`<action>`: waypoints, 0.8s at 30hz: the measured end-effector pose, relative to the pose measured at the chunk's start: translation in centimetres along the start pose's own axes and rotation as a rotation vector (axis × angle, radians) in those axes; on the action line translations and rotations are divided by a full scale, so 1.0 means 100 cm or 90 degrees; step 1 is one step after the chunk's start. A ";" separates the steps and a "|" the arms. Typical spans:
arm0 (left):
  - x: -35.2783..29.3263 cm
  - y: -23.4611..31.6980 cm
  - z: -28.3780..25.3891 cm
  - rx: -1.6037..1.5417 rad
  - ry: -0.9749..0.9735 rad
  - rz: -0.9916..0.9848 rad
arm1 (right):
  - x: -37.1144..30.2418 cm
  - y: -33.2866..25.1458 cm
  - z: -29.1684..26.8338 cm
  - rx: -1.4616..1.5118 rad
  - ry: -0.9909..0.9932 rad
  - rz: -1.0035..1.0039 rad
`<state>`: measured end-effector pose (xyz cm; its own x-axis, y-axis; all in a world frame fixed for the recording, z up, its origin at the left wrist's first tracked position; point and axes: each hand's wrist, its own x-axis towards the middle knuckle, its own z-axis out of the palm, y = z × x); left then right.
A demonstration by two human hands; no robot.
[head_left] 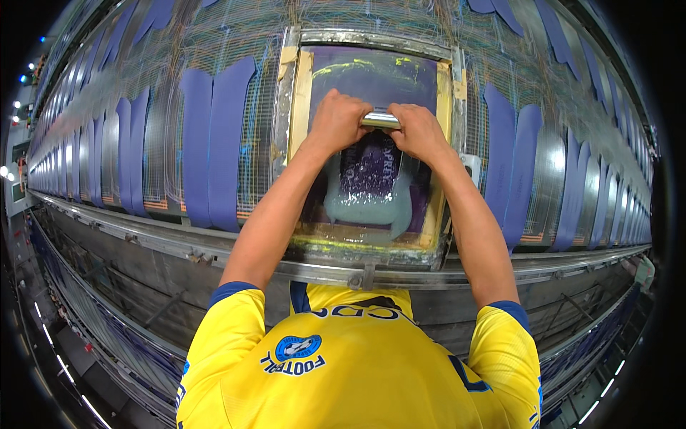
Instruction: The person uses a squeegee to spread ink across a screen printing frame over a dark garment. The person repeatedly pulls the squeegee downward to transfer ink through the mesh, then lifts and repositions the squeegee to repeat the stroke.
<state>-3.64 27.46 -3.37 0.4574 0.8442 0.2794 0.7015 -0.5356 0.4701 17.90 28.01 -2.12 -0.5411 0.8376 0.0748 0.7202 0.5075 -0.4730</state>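
A squeegee with a shiny metal handle (381, 119) spans the gap between my two hands, toward the far half of a screen printing frame (371, 36). My left hand (339, 120) is closed round its left end and my right hand (420, 131) round its right end. The blade's lower edge is hidden. Inside the frame, a purple mesh (386, 71) is bordered by yellowish tape. Pale grey-green ink (364, 209) lies wet on the mesh, nearer to me than the squeegee, around a dark stencil area with lettering.
Blue-purple fabric pieces (232, 143) lie in pairs on the long table to the left, with more pieces (511, 164) to the right. A metal rail (193, 250) runs along the near edge, close to my body. Lower tables stand behind.
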 end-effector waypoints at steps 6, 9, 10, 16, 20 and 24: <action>-0.117 0.079 0.003 -0.001 -0.008 0.001 | -0.124 -0.067 0.025 0.005 -0.036 -0.013; -0.139 0.101 0.003 0.025 0.015 0.007 | -0.147 -0.086 0.023 0.003 0.015 -0.004; -0.141 0.106 0.001 0.040 0.006 0.003 | -0.154 -0.089 0.023 0.005 0.018 0.000; -0.112 0.094 -0.007 0.066 -0.104 -0.027 | -0.135 -0.069 0.008 0.004 -0.065 0.007; -0.042 0.046 -0.005 0.094 -0.074 -0.010 | -0.062 -0.024 -0.006 -0.008 -0.003 -0.019; 0.028 -0.007 -0.001 0.102 -0.109 -0.021 | 0.013 0.018 -0.016 0.015 -0.051 0.043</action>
<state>-2.89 30.18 -2.80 0.5089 0.8534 0.1132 0.7895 -0.5150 0.3339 19.17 30.27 -1.48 -0.5261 0.8499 -0.0281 0.7458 0.4452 -0.4956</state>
